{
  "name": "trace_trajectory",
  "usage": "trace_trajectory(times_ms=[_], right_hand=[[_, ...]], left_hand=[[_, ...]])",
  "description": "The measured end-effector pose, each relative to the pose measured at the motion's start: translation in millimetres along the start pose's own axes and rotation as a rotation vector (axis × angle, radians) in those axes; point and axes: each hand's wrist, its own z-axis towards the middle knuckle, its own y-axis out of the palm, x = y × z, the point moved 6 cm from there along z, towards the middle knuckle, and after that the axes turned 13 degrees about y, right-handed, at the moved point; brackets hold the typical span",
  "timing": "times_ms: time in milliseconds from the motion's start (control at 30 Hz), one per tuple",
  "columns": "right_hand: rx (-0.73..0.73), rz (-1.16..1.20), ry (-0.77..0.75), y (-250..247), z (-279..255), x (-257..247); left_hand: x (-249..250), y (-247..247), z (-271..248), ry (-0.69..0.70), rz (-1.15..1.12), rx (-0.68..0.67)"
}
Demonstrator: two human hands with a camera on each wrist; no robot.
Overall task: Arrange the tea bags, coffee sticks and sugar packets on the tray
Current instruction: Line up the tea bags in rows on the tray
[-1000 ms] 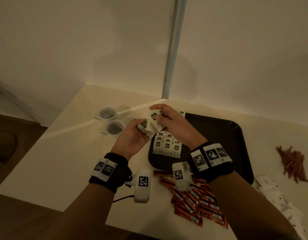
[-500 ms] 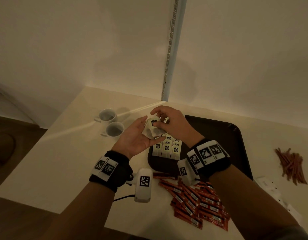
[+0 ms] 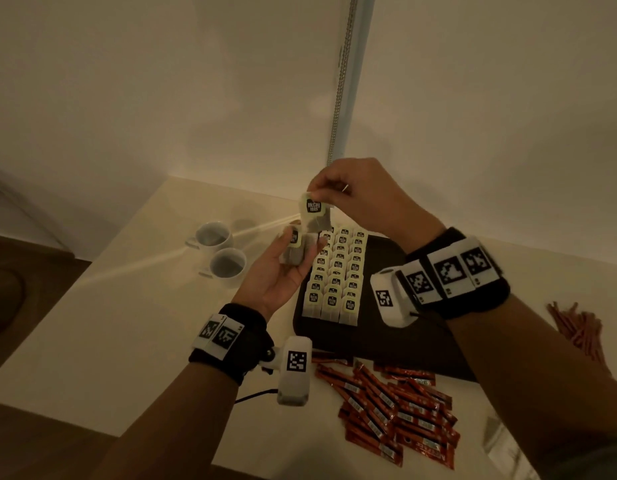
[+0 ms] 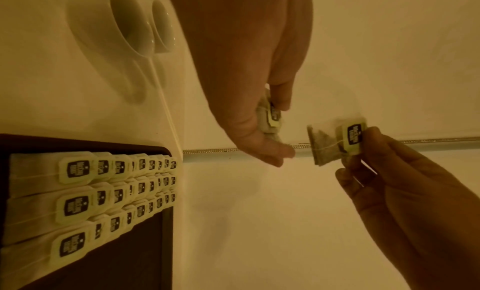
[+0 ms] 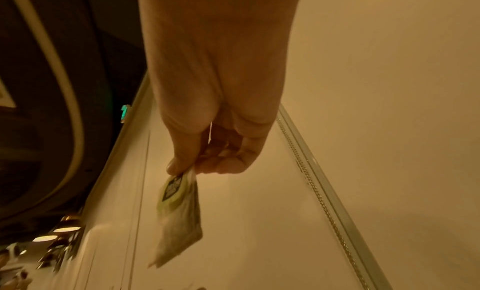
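My right hand (image 3: 319, 192) pinches one tea bag (image 3: 314, 212) by its yellow-green tag and holds it up above the tray's far left corner. Just below it, my left hand (image 3: 298, 249) lies palm up with a small bunch of tea bags (image 3: 294, 252) held between thumb and fingers. The left wrist view shows the same bunch (image 4: 270, 119) and the hanging bag (image 4: 327, 144). In the right wrist view the bag (image 5: 180, 210) dangles from my fingertips (image 5: 182, 168). Three rows of tea bags (image 3: 338, 271) lie on the dark tray (image 3: 386, 337).
A heap of red coffee sticks (image 3: 386, 403) lies on the table in front of the tray. Thin reddish sticks (image 3: 577, 327) and white packets (image 3: 494, 434) lie to the right. Two white cups (image 3: 220, 251) stand left of the tray. A wall corner rises behind.
My right hand has risen with one tea bag, away from the bunch in my left hand. My left hand has turned palm up and stayed by the tray's far left corner.
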Motion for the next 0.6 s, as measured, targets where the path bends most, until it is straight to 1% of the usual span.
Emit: trace_trajectory(times_ms=[67,167,267,333,400,600], right_hand=[[-0.027,-0.150,-0.038,-2,3,-7],[-0.069,-0.445,-0.039,1,4,-10],[-0.038,-0.645,-0.033,2,4,-12],[-0.024,-0.675,-0.020,2,5,-12],[-0.026,-0.652,-0.014,2,6,-12],[-0.027,-0.472,0.024,-4,13,-10]], left_hand=[[-2,6,-1,-0.005,0.038,-0.031],[-3,17,-4,0.003,0.118,-0.115],[-5,26,-7,0.028,0.167,-0.179],[-7,28,-8,0.044,0.154,-0.184],[-7,27,-8,0.059,0.127,-0.185],[-10,28,-8,0.064,0.066,-0.156]])
